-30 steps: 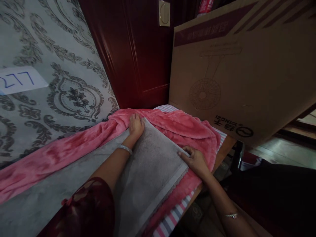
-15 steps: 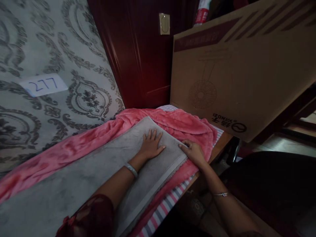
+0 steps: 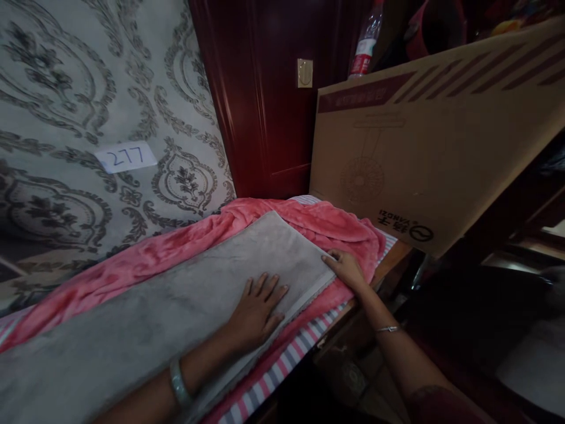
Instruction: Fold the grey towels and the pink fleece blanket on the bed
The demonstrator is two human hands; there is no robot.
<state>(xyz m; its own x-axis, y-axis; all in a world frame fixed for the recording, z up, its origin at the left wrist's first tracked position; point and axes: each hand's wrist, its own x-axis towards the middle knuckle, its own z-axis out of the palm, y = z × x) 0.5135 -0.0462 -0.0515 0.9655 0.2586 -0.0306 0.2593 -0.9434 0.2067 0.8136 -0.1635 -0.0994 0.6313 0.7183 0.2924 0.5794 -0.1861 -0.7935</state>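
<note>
A long grey folded cloth [image 3: 176,300], perhaps a blanket, lies flat over a pink plush blanket [image 3: 145,265]. My left hand [image 3: 256,312] rests palm down on the grey cloth near its front edge, fingers spread. At the cloth's right corner, my right hand [image 3: 346,268] pinches the edge between thumb and fingers. Under both layers a striped sheet [image 3: 282,362] shows along the front. The far left end of the cloth runs out of view.
Patterned wallpaper [image 3: 132,106] with a paper label [image 3: 126,156] borders the left. Behind stand a dark red panel [image 3: 265,118] and a large cardboard box [image 3: 424,153] with a bottle [image 3: 365,50] above it. A wooden edge [image 3: 388,262] runs along the right.
My left hand has slid across the grey cloth toward me and its front edge. My right hand keeps its hold on the corner. The camera view has shifted somewhat.
</note>
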